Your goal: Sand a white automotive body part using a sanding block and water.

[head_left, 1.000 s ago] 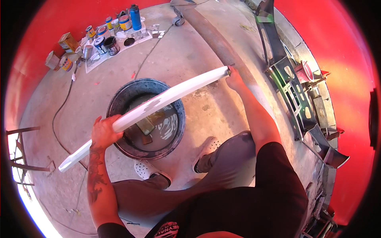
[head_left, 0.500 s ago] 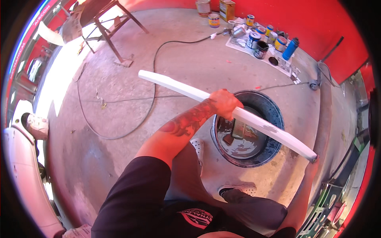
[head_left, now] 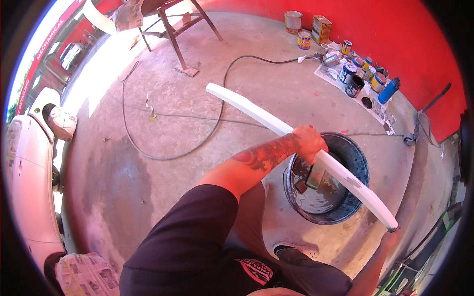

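I hold a long, slightly curved white strip (head_left: 249, 109) slantwise over a dark bucket. My left hand (head_left: 311, 143) is closed around its middle, on the far-left side of the bucket's opening. At the strip's near right end, my right hand (head_left: 390, 238) grips the tip from below; its fingers are partly hidden. A grey wet-looking patch shows on the strip between my hands. Below it, the bucket (head_left: 356, 157) contains cloudy water, a greenish block (head_left: 315, 176) and a small brown block (head_left: 300, 186).
Paint cans (head_left: 347, 72) and a blue bottle (head_left: 389, 91) stand on newspaper by the red wall (head_left: 395, 39). A hose (head_left: 224, 98) loops over the floor. A wooden stand (head_left: 173, 39) is at the far left, a pale car body part (head_left: 34, 182) along the left edge.
My view has turned, so the surroundings sit farther right. The strip slopes more steeply across the picture, its right end lower. Both hands keep their hold on it.
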A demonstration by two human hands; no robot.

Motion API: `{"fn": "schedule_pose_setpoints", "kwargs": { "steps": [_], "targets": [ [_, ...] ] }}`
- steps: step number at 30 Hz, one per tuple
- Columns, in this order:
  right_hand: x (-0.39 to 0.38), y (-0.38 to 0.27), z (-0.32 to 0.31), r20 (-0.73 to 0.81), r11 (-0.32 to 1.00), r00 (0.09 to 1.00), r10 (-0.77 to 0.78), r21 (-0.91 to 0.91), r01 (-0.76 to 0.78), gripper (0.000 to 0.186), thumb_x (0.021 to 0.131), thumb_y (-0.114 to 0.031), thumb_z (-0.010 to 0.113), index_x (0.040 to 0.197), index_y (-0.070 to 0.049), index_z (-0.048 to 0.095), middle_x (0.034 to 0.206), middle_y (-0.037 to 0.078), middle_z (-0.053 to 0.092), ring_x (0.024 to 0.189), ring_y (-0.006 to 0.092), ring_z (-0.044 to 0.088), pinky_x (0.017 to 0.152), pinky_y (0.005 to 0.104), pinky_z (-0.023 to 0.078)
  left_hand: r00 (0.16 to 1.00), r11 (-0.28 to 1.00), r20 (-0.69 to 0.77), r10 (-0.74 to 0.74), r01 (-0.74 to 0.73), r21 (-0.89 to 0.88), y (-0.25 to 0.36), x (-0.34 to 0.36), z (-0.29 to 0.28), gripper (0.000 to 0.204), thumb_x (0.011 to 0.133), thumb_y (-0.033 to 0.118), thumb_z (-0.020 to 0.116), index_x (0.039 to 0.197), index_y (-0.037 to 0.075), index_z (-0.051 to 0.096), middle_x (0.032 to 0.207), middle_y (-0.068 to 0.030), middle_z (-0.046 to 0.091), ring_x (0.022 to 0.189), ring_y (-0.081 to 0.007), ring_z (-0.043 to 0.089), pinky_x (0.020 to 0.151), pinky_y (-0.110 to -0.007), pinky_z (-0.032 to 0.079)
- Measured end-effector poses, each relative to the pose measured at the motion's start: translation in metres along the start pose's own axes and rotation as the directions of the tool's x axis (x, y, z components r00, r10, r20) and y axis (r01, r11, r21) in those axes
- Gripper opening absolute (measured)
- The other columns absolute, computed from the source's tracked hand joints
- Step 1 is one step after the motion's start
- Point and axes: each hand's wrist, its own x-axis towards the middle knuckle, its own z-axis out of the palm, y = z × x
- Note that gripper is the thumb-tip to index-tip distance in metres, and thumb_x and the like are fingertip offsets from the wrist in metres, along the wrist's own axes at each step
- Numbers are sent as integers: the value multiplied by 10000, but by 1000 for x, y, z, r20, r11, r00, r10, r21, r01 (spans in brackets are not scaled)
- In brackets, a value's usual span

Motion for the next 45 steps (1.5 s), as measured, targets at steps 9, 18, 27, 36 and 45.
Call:
{"fn": "schedule_pose_setpoints", "kwargs": {
  "steps": [9, 18, 27, 36, 45],
  "targets": [
    [-12, -29, -18, 37, 993, 998, -42, 110, 38, 508, 945, -50, 461, 1450, 5, 465, 1368, 269, 580, 1264, 409, 574, 1062, 479, 454, 1000, 1000, 24, 0, 0, -18, -11, -2, 2, 501, 627, 402, 780, 1114, 292, 731, 878, -52, 744, 875, -295, 710, 865, -425, 525],
    [-10, -19, -14, -30, 966, 994, -108, 231, 112, 503, 922, -44, 484, 1424, -33, 519, 1300, 255, 632, 1207, 408, 616, 1026, 477, 485, 1000, 1000, -2, 22, -22, 1, -9, -4, 4, 490, 631, 416, 792, 1102, 293, 732, 865, -37, 743, 861, -278, 714, 848, -423, 526],
    [3, 3, -1, -83, 974, 996, 18, 225, 1, 515, 934, -88, 552, 1447, -82, 504, 1320, 245, 626, 1202, 400, 623, 991, 472, 497, 999, 999, -31, 39, -39, 7, -7, 5, 8, 479, 610, 405, 793, 1070, 280, 739, 874, -39, 746, 866, -282, 715, 852, -426, 520],
    [2, 19, -1, -59, 968, 998, 23, 253, -7, 514, 902, -30, 524, 1417, -31, 523, 1315, 253, 623, 1252, 358, 599, 1058, 447, 456, 999, 998, 4, 48, -48, -28, -4, 9, 6, 482, 617, 382, 789, 1083, 271, 740, 890, -51, 749, 886, -292, 715, 856, -438, 525],
    [-8, 7, -17, -15, 954, 1000, -26, 297, 30, 548, 862, 53, 457, 1407, 32, 509, 1361, 269, 582, 1302, 379, 550, 1104, 433, 411, 1000, 1000, 12, -2, 2, 13, -1, 11, 4, 544, 627, 396, 800, 1155, 284, 730, 933, -54, 754, 918, -292, 717, 862, -430, 538]
  ]
}}
